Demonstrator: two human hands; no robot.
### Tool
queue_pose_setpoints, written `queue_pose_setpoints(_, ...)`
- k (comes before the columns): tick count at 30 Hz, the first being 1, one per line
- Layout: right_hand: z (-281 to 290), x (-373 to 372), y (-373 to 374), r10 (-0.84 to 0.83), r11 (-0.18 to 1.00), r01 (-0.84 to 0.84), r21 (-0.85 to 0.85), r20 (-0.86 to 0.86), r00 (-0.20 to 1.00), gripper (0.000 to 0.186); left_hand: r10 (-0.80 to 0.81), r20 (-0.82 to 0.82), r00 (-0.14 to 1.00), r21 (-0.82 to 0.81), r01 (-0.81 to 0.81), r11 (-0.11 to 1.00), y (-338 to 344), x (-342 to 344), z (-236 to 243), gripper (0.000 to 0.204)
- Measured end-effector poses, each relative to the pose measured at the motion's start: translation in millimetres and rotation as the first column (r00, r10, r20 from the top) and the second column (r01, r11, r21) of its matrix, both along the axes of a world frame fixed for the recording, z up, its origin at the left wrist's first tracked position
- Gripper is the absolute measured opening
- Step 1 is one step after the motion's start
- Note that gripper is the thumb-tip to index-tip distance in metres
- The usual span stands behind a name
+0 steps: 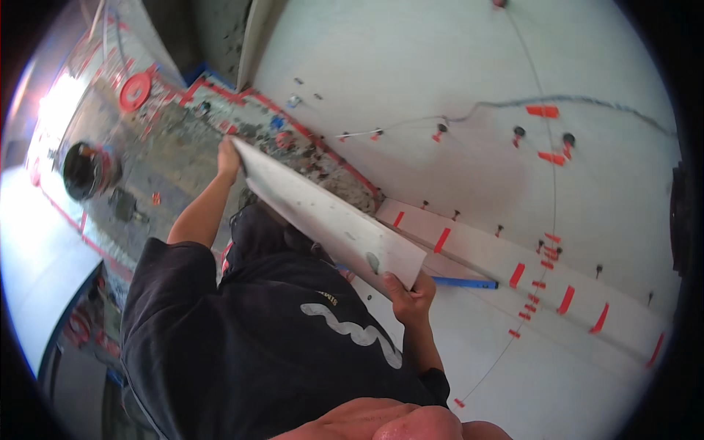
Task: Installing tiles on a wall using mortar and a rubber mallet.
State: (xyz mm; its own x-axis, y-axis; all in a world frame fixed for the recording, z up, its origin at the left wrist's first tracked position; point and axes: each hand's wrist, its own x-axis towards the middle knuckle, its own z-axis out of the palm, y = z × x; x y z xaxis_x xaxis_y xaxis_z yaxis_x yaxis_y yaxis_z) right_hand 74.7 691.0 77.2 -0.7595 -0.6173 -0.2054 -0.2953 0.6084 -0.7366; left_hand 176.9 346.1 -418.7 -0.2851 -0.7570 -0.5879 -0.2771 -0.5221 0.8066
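A long white board or tile point(323, 213), with grey smudges on its face, slants across the front of my body. My left hand point(228, 158) is closed on its upper far end, and my right hand point(411, 297) grips its lower right corner, thumb on the face. Partly hidden behind it on the right, a blue bar point(469, 282), like a level, lies along a narrow white tiled ledge point(491, 260) with red strips on it.
A bucket point(92, 172) and a red disc point(136, 92) sit on the mortar-smeared floor point(139, 227) at left. Large white tiles point(411, 66) with red and black spacer clips and a dark crack-like line extend at right. A pale curved panel point(37, 257) stands at far left.
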Motion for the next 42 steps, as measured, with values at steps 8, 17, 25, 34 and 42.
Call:
queue_pose_setpoints(8,0,6,4,-0.258,0.945,0.296,-0.14,0.24,0.936,0.018,-0.063,0.007,0.998,-0.087,0.064,0.994,15,56,15,0.053)
queue_pose_setpoints(17,-22,-10,-10,0.028,0.977,-0.023,-0.21,0.021,0.999,0.025,0.37,-0.222,0.902,0.681,-0.128,0.721,-6,79,6,0.076)
queue_pose_setpoints(25,-66,-62,-2,-0.019,0.934,0.051,-0.352,0.093,0.995,0.013,0.758,-0.398,0.516,0.767,-0.266,0.584,-32,137,91,0.082)
queue_pose_setpoints(34,-300,-149,97,0.041,0.953,-0.02,-0.302,0.063,0.997,0.022,0.478,-0.638,0.603,0.286,-0.391,0.875,-49,158,265,0.034)
queue_pose_setpoints(42,-380,-224,106,0.576,0.665,0.178,0.725,-0.347,-0.74,0.06,0.488,-0.515,0.705,0.058,-0.539,0.84,24,119,331,0.02)
